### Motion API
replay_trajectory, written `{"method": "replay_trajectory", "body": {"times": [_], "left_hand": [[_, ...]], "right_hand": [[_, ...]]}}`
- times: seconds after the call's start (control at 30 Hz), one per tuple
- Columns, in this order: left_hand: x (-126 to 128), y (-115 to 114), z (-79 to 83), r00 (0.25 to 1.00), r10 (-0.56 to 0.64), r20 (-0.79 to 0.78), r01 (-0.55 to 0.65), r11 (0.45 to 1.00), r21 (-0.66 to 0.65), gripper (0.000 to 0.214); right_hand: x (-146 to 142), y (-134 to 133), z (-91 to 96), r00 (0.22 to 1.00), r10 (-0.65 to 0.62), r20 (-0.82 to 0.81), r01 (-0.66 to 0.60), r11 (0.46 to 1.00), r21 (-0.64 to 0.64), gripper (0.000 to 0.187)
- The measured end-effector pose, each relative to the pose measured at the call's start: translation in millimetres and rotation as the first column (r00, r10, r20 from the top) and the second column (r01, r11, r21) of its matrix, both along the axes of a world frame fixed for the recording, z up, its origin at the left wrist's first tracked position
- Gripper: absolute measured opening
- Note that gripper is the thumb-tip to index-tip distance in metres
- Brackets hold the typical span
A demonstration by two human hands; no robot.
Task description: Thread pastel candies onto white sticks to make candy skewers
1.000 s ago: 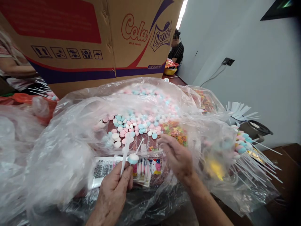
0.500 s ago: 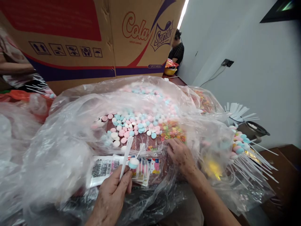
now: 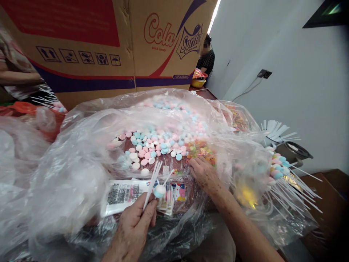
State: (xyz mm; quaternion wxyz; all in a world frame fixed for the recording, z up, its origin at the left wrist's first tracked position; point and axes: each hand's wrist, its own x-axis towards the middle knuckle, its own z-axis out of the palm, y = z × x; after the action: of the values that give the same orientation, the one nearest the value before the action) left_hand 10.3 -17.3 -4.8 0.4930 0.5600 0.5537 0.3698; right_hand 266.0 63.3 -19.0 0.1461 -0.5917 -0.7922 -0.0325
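Note:
My left hand (image 3: pixel 136 220) is closed around several thin white sticks (image 3: pixel 152 183), which slant upward. Between its fingertips is also a rounded blue-and-white candy (image 3: pixel 159 191) with a short white stick poking out of its top. My right hand (image 3: pixel 203 173) reaches down to a heap of small coloured ring candies (image 3: pixel 208 152); its fingers are bent together at the heap's near edge, and what they pinch, if anything, is hidden. Loose pink, white and blue button-shaped candies (image 3: pixel 147 154) lie left of the rings, partly under clear plastic (image 3: pixel 109 116). Printed wrappers (image 3: pixel 128 196) lie beyond my left hand.
A big cardboard box (image 3: pixel 95 72) stands behind the candy. At right are a bundle of candies on sticks (image 3: pixel 280 171), white sticks in a container (image 3: pixel 275 129) and a grey jug (image 3: pixel 296 149). One person (image 3: pixel 207 58) sits behind; another's arm (image 3: pixel 20 78) shows at left.
My left hand has shifted slightly right with the sticks and the blue-and-white candy. My right hand has moved a little up and left, its fingers at the ring candies.

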Motion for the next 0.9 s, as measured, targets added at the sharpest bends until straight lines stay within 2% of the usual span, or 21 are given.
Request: {"method": "replay_trajectory", "body": {"times": [0.17,0.2,0.23,0.27,0.3,0.33,0.37,0.4,0.43,0.47,0.57,0.77,0.9], "left_hand": [[4.0,-1.1,3.7,0.998,-0.044,-0.046,0.044,0.999,-0.012,0.033],[4.4,-1.1,4.4,0.996,-0.065,-0.055,0.065,0.998,-0.016,0.031],[4.8,-1.0,5.1,0.994,-0.090,-0.066,0.088,0.996,-0.020,0.031],[5.2,-0.7,6.0,0.991,-0.109,-0.077,0.108,0.994,-0.024,0.030],[5.7,-0.2,7.1,0.989,-0.121,-0.088,0.119,0.993,-0.026,0.030],[6.4,0.4,8.3,0.987,-0.124,-0.100,0.122,0.992,-0.029,0.030],[7.1,1.3,9.6,0.986,-0.120,-0.114,0.117,0.993,-0.031,0.030],[7.8,2.3,10.8,0.985,-0.121,-0.126,0.117,0.992,-0.039,0.030],[8.6,3.5,11.7,0.982,-0.131,-0.138,0.125,0.991,-0.049,0.029],[9.3,4.7,12.3,0.977,-0.154,-0.150,0.146,0.987,-0.063,0.029],[11.2,7.2,11.7,0.963,-0.187,-0.192,0.174,0.981,-0.082,0.029],[12.1,5.5,9.0,0.975,-0.103,-0.197,0.101,0.995,-0.021,0.027],[8.5,7.1,9.2,0.970,-0.170,-0.175,0.163,0.985,-0.053,0.027]], "right_hand": [[-0.2,1.5,5.8,0.990,-0.017,-0.141,0.012,0.999,-0.033,0.015],[-1.6,0.6,7.6,0.969,-0.032,-0.243,0.020,0.998,-0.053,0.012],[-3.7,-1.0,9.8,0.913,-0.055,-0.403,0.018,0.995,-0.094,0.007],[-6.5,-3.2,12.2,0.797,-0.089,-0.598,-0.003,0.989,-0.151,0.005],[-9.9,-5.9,14.8,0.611,-0.136,-0.780,-0.049,0.977,-0.208,0.007],[-13.8,-8.8,17.6,0.384,-0.191,-0.903,-0.112,0.962,-0.251,0.011],[-17.9,-11.6,20.2,0.175,-0.241,-0.955,-0.176,0.946,-0.271,0.015],[-21.9,-14.3,22.6,0.029,-0.278,-0.960,-0.225,0.934,-0.277,0.019],[-25.5,-16.7,24.5,-0.070,-0.304,-0.950,-0.257,0.926,-0.277,0.022],[-28.8,-18.6,25.9,-0.132,-0.323,-0.937,-0.282,0.919,-0.277,0.023],[-35.4,-22.2,27.0,-0.194,-0.364,-0.911,-0.330,0.899,-0.289,0.024],[-41.5,-24.2,24.3,-0.206,-0.376,-0.904,-0.365,0.886,-0.286,0.025],[-42.4,-24.7,23.8,-0.198,-0.365,-0.910,-0.376,0.886,-0.273,0.024]]}}
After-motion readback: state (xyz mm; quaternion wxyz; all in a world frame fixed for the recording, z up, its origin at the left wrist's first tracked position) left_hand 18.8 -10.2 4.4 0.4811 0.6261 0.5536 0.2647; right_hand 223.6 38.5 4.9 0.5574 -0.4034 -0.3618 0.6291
